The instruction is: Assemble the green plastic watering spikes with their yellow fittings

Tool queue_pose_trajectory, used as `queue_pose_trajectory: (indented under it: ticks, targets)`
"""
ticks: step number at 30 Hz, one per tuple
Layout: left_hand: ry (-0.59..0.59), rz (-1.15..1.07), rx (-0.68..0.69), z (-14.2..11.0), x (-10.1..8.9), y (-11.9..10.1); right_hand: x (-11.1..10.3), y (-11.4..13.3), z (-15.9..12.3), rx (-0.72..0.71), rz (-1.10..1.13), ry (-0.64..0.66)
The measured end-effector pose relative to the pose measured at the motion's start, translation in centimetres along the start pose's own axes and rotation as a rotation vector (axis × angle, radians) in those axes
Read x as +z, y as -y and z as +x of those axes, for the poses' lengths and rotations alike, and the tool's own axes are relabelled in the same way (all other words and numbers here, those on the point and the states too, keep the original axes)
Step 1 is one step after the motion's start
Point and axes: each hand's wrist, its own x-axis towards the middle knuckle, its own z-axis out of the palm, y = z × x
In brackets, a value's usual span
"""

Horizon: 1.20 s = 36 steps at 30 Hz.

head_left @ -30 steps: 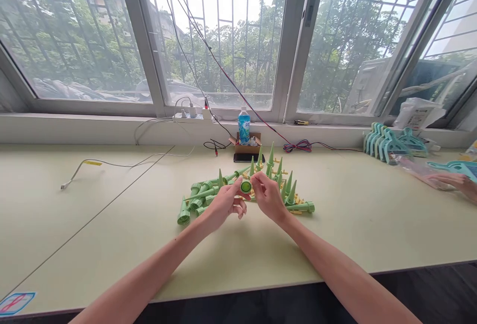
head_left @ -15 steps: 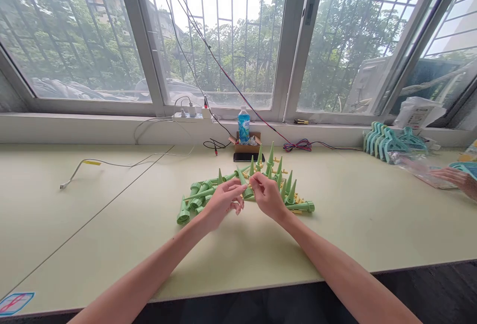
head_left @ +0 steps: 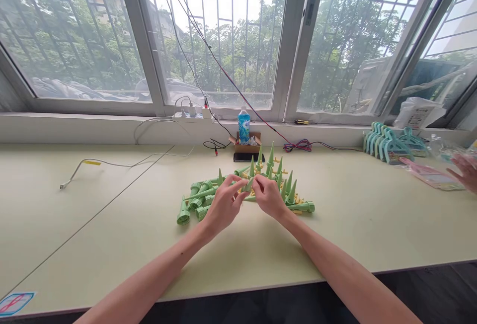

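Between the fingertips of my left hand (head_left: pixel 228 199) is a green plastic watering spike (head_left: pixel 248 185), tilted, its pointed end towards my right hand. My right hand (head_left: pixel 267 196) is closed in a pinch right beside the spike; whatever its fingertips hold is too small and covered to make out. Behind my hands more green spikes (head_left: pixel 291 194) stand upright among small yellow plastic pieces (head_left: pixel 297 199). To the left of my left hand several green spikes (head_left: pixel 204 187) with ribbed caps lie in a heap.
Behind the heap are a black phone (head_left: pixel 246 157), a small cardboard box (head_left: pixel 254 147) and a blue bottle (head_left: pixel 243 126). Coiled cable (head_left: pixel 298 145) and teal hanger-shaped items (head_left: pixel 387 144) lie rightward. A co-worker's hand (head_left: pixel 464 171) is by a pink item (head_left: pixel 428 174) at the right edge.
The spike in my left hand has turned from pointing up and away to tilting right, and my left fingers have curled round it. The co-worker's hand has let go of a teal item.
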Motion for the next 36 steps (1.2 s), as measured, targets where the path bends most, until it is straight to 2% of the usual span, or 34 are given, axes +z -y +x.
queue_pose_trajectory:
  ticks: [4,11,15,20,23,29,36]
  targets:
    - [-0.017,0.010,-0.026,0.03,0.14,0.05,0.13,0.07,-0.06,0.015,-0.002,-0.018]
    - [-0.083,-0.049,-0.166,0.00,0.24,-0.35,0.15,0.26,-0.25,0.008,0.043,-0.090]
    - [0.028,-0.256,-0.332,0.28,0.09,-0.57,-0.08,0.38,-0.34,0.014,0.053,-0.116]
    - [0.169,-0.513,-0.480,0.64,-0.07,-0.57,-0.01,0.39,-0.45,-0.038,0.079,-0.063]
    - [0.207,-0.559,-0.492,0.61,-0.16,-0.37,0.05,0.28,-0.46,-0.042,0.086,-0.045]
    - [0.206,-0.577,-0.474,0.42,-0.25,-0.15,0.01,0.23,-0.43,-0.041,0.114,-0.051]
    - [0.173,-0.444,-0.388,0.34,-0.44,-0.45,0.04,0.17,-0.32,-0.011,0.125,-0.065]
